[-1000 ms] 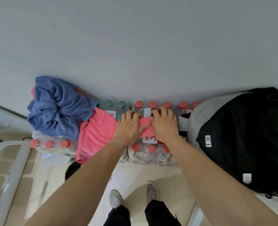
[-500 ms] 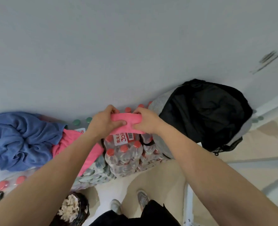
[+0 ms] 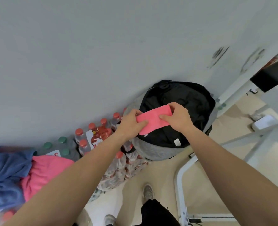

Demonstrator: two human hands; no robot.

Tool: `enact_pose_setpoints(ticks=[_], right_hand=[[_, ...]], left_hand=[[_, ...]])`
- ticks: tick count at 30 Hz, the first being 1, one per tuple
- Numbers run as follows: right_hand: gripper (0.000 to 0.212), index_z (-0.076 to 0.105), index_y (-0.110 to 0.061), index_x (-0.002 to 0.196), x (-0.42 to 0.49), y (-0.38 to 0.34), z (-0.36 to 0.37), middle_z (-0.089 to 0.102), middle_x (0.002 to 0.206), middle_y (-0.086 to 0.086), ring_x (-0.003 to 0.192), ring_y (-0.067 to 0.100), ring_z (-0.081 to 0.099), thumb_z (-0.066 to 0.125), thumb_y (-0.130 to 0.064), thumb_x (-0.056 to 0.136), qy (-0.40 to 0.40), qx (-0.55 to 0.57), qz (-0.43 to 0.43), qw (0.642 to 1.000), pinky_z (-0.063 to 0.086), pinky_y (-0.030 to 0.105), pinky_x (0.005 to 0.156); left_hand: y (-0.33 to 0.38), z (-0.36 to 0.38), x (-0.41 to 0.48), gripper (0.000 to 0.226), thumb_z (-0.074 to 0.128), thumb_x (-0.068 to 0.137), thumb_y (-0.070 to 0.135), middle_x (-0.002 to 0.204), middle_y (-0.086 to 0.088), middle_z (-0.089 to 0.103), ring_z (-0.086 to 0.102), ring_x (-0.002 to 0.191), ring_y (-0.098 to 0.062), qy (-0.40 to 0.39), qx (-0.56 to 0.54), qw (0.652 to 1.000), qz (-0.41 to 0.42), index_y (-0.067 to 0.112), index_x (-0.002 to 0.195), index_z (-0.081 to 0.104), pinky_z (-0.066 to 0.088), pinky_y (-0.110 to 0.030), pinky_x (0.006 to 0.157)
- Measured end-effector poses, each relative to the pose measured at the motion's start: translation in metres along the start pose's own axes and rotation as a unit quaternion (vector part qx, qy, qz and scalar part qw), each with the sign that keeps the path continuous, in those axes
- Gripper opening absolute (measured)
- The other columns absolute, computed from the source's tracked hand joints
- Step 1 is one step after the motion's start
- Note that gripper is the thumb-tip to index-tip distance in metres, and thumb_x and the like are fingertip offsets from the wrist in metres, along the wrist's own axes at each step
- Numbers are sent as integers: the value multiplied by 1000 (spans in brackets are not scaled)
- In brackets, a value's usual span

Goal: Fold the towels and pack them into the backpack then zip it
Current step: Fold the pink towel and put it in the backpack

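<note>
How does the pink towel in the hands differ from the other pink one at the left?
The held pink towel is folded into a compact flat strip; the loose pink towel lies crumpled. The held one is gripped by the left hand and right hand over the black backpack; the loose one lies untouched next to the blue towel. Both are the same bright pink.

Three towels: one folded pink towel (image 3: 153, 121), one loose pink towel (image 3: 43, 173), one blue towel (image 3: 4, 170). One backpack (image 3: 184, 98) and three green-capped bottles (image 3: 62, 140); the red-capped bottles (image 3: 79, 132) are too bunched to count.
</note>
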State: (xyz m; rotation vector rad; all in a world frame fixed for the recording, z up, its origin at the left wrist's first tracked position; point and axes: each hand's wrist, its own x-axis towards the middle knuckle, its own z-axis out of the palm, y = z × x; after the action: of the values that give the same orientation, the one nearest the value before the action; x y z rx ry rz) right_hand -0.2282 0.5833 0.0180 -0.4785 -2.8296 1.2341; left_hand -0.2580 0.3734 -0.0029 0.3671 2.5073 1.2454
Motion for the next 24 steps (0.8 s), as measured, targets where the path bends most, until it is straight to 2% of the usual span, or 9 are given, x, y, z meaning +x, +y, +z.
enact_pose_setpoints(ticks=[3, 6, 8, 11, 13, 15, 17, 20, 24], right_hand=[[49, 57, -13, 121, 27, 13, 0, 63, 113, 4, 103, 21, 59, 80, -22, 79, -12, -49, -32, 998, 44, 27, 83], [62, 46, -17, 137, 59, 20, 2, 58, 126, 10, 116, 26, 54, 75, -21, 83, -54, -83, -68, 993, 43, 32, 93], [63, 39, -22, 144, 77, 22, 4, 52, 129, 12, 116, 28, 52, 70, -20, 89, -90, -113, -99, 985, 42, 35, 95], [49, 43, -24, 140, 102, 26, 10, 42, 131, 10, 105, 30, 57, 61, -24, 95, -135, -164, -133, 968, 48, 37, 88], [45, 45, -24, 138, 114, 31, 15, 41, 130, 9, 99, 29, 59, 60, -26, 96, -153, -189, -144, 959, 49, 36, 81], [44, 45, -23, 137, 120, 36, 19, 42, 129, 9, 94, 28, 59, 59, -28, 95, -161, -212, -154, 951, 51, 37, 78], [45, 45, -24, 137, 122, 40, 21, 43, 128, 8, 94, 28, 60, 59, -31, 95, -160, -234, -168, 944, 52, 39, 76], [44, 45, -26, 135, 122, 38, 23, 44, 128, 6, 96, 27, 60, 60, -33, 94, -159, -260, -186, 934, 53, 39, 73], [42, 47, -25, 131, 121, 30, 23, 46, 125, 5, 95, 27, 59, 61, -33, 93, -150, -292, -204, 922, 52, 39, 71]], left_hand=[[5, 16, 24, 38, 68, 86, 33, 109, 2, 63, 60, 95, -16, -3, 47, 999, -8, 18, 118, 54, 49, -27, 79], [8, 24, 47, 38, 70, 84, 38, 103, 4, 63, 61, 94, -16, 16, 69, 997, -45, 21, 115, 55, 52, -34, 83], [7, 30, 61, 40, 71, 81, 42, 104, 2, 66, 62, 94, -17, 44, 81, 993, -75, 23, 113, 57, 52, -38, 85], [3, 37, 77, 41, 67, 78, 51, 104, 3, 68, 63, 95, -20, 72, 111, 985, -113, 28, 110, 58, 53, -41, 86], [2, 43, 82, 32, 60, 85, 51, 102, 3, 68, 64, 94, -20, 76, 134, 981, -118, 27, 107, 62, 53, -39, 82], [0, 46, 82, 25, 48, 95, 40, 103, -1, 68, 64, 95, -26, 110, 185, 971, -108, 23, 104, 63, 49, -35, 75], [-4, 46, 80, 26, 50, 91, 32, 111, -5, 61, 59, 101, -30, 136, 264, 949, -107, 20, 113, 59, 44, -35, 72], [-8, 35, 80, 47, 63, 77, 37, 116, -6, 49, 49, 108, -29, 92, 315, 935, -134, 19, 119, 50, 45, -39, 75], [-5, 21, 81, 65, 71, 68, 41, 119, -7, 45, 45, 110, -29, 20, 358, 926, -121, 17, 122, 45, 46, -38, 76]])
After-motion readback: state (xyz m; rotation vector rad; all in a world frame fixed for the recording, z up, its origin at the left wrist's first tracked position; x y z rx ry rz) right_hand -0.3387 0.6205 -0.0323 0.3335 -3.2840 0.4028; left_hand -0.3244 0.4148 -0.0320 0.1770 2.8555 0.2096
